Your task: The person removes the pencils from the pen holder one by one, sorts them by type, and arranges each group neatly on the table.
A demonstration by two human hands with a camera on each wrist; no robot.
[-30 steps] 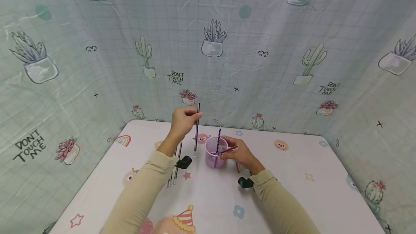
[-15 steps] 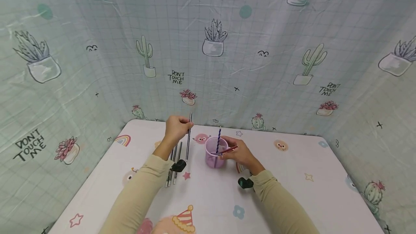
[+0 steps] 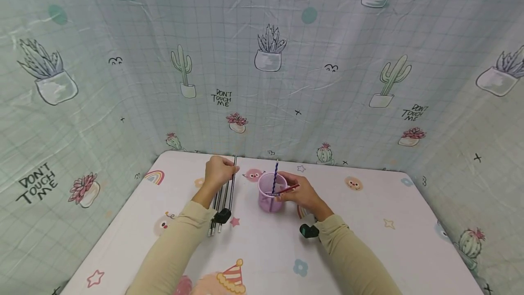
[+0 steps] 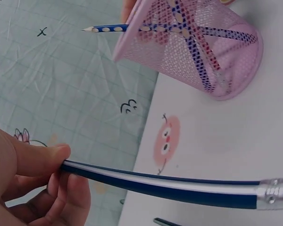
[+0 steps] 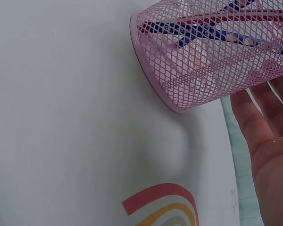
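Note:
My left hand point(image 3: 218, 173) pinches a dark pencil with a pale stripe point(image 4: 179, 188) near one end, between thumb and fingers. The pencil's metal ferrule points down toward the table. Beside and partly under that wrist lie several dark pencils point(image 3: 219, 226) in a rough row. My right hand point(image 3: 304, 193) holds a pink mesh pencil cup point(image 3: 267, 204) from its right side, fingers around the wall. In the cup stand a blue spotted pencil point(image 4: 108, 28), its tip above the rim, and a red pencil point(image 3: 290, 188) leaning right. Other blue shafts show through the mesh point(image 5: 203, 70).
A white table point(image 3: 352, 249) with printed cartoon figures extends around both hands. Behind it hangs a cactus-patterned cloth point(image 3: 311, 81), which also covers both sides. Black camera mounts point(image 3: 223, 216) sit at the wrists.
My left hand has moved left and down with the dark pencil, away from the cup and toward the row of pencils. My right hand and the cup have stayed in place.

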